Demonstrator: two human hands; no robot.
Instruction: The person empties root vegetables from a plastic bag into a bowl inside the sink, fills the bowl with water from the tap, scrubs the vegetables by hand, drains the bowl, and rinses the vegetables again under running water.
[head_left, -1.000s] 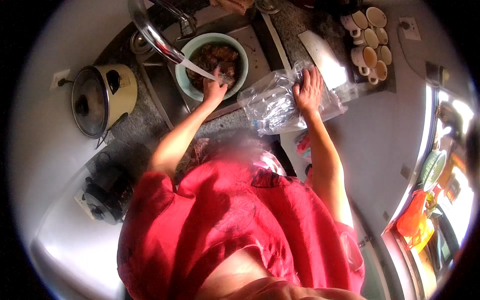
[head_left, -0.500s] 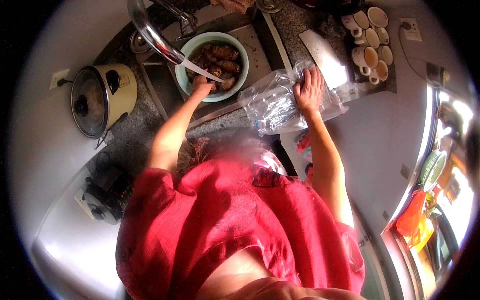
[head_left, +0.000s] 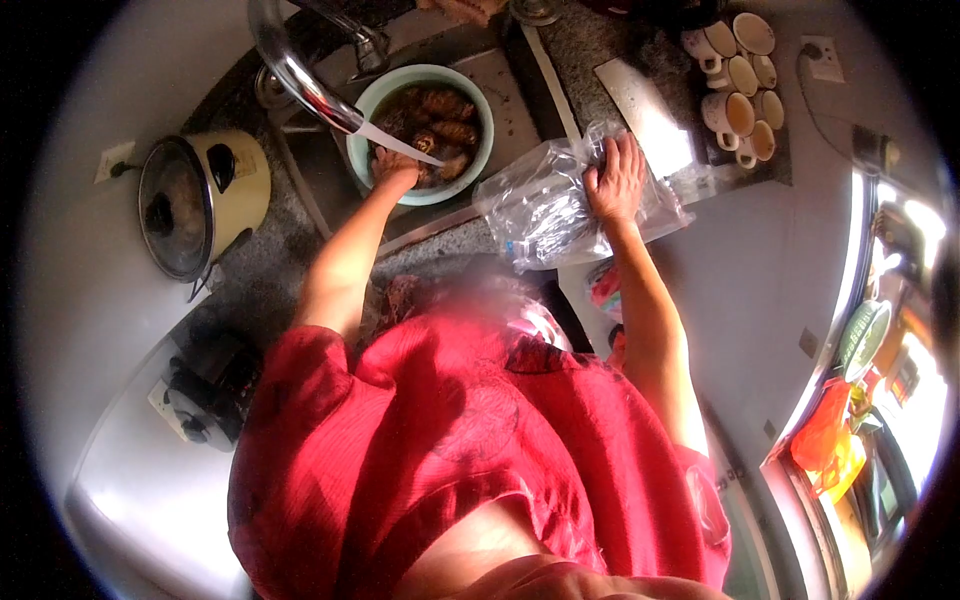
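Water runs from the chrome faucet (head_left: pixel 305 80) into a pale green bowl (head_left: pixel 486 130) standing in the sink (head_left: pixel 510 85). Several brown, rough-skinned pieces (head_left: pixel 447 104) lie in dark water inside it. At the bowl's left near side is my left hand (head_left: pixel 396 170), its fingers dipping in among the pieces; the fingertips are hidden, so what they grip, if anything, cannot be made out. My right hand (head_left: pixel 615 182) lies flat, fingers stretched out, on a clear plastic bag (head_left: pixel 545 205) at the counter's edge right of the sink.
A cream slow cooker (head_left: pixel 240 180) with a glass lid is on the left counter, and a dark appliance (head_left: pixel 205 400) sits lower left. Several mugs (head_left: pixel 728 115) are grouped at the upper right. Orange and yellow bags (head_left: pixel 825 440) hang at the far right.
My left hand has moved from the bowl's middle, near the water stream, to its left near side. My right hand has stayed on the plastic bag.
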